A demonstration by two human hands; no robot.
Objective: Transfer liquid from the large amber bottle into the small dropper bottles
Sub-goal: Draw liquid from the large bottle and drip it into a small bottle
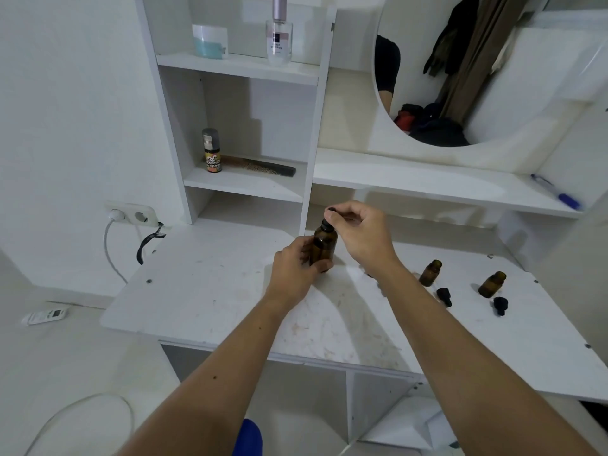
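Note:
The large amber bottle stands upright on the white desk, gripped around its lower body by my left hand. My right hand pinches the black dropper top at the bottle's neck from above. To the right stand two small amber dropper bottles, uncapped: one nearer the middle, the other farther right. A black dropper cap lies in front of the first, and another black cap lies in front of the second.
A shelf unit rises behind the desk with a spray bottle, a comb, a perfume bottle and a jar. A round mirror hangs at right above a ledge with a blue pen. A wall socket with cables is at left.

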